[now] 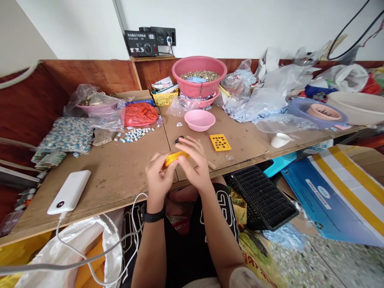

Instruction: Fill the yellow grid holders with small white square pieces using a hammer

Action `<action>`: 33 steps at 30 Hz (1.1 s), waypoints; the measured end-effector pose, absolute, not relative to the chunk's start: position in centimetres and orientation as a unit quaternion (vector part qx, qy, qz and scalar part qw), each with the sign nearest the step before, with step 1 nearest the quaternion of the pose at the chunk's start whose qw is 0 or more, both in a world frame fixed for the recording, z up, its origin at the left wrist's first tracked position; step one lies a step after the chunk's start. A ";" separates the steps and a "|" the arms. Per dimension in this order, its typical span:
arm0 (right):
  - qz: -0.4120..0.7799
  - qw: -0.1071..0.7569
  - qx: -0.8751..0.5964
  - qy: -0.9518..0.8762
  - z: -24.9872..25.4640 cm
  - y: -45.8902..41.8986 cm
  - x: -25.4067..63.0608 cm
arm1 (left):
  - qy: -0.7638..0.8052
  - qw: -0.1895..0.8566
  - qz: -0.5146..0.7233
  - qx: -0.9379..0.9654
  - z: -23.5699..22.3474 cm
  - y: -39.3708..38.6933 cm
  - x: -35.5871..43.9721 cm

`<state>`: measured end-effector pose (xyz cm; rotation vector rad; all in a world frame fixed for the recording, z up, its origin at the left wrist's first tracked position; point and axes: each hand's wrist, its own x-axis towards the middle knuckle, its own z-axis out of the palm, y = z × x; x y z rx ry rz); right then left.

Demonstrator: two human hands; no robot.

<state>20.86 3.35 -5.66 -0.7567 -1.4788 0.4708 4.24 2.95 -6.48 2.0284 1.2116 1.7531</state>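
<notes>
Standing here, I see the left hand point(159, 171) and the right hand point(194, 165) raised near the middle of the frame, over the near edge of the brown cardboard-topped counter point(120, 168); between them is a flat, bright yellow plastic piece point(174, 159), seen nearly edge-on and tilted, its right end a little higher; the left hand's grip is pinched on its left end, thumb against fingers, and a black wristband point(153, 216) circles that wrist; the right hand's fingers are stretched out above the other end with the thumb close against it, though I cannot tell whether its grip presses firmly. A small black object point(179, 139) lies just beyond the fingers; to the right of the hands sits a square yellow plastic tray with dark openings point(220, 143), well apart from the held piece; behind, at centre, rests a shallow pink plastic bowl point(199, 121), and past it, toward the top of the frame, a large deep-pink basin point(199, 88) holds many small brass-coloured pieces point(207, 75); small blue-and-white pieces point(136, 135) are scattered left of centre, near a red plastic bag point(140, 115); a white power bank point(69, 192) lies at lower left, a cable plugged into its near end; a small white cup point(280, 140) tips over at right.
</notes>
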 end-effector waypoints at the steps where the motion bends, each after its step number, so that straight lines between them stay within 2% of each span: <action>1: 0.213 0.621 -0.334 -0.676 -5.2 3.1 21.0 | 0.407 0.088 0.592 0.690 -6.2 2.7 4.2; 3: 0.242 0.595 -0.334 -0.690 -4.9 2.9 21.3 | 0.399 0.069 0.590 0.699 -5.7 2.3 4.2; 6: 0.291 0.615 -0.323 -0.658 -5.1 3.2 21.8 | 0.393 0.085 0.575 0.713 -5.1 2.0 4.5; 11: 0.287 0.669 -0.355 -0.586 -6.1 3.6 21.9 | 0.366 0.234 0.597 0.675 -6.2 2.7 5.0; 14: 0.287 0.679 -0.381 -0.559 -6.1 3.4 21.3 | 0.344 0.269 0.606 0.665 -7.0 3.5 4.7; 23: 0.283 0.618 -0.278 -0.679 -4.8 2.7 21.0 | 0.361 0.118 0.593 0.710 -5.6 2.8 2.9; 33: 0.288 0.662 -0.263 -0.640 -5.0 2.0 19.8 | 0.391 0.042 0.568 0.723 -3.8 1.1 3.7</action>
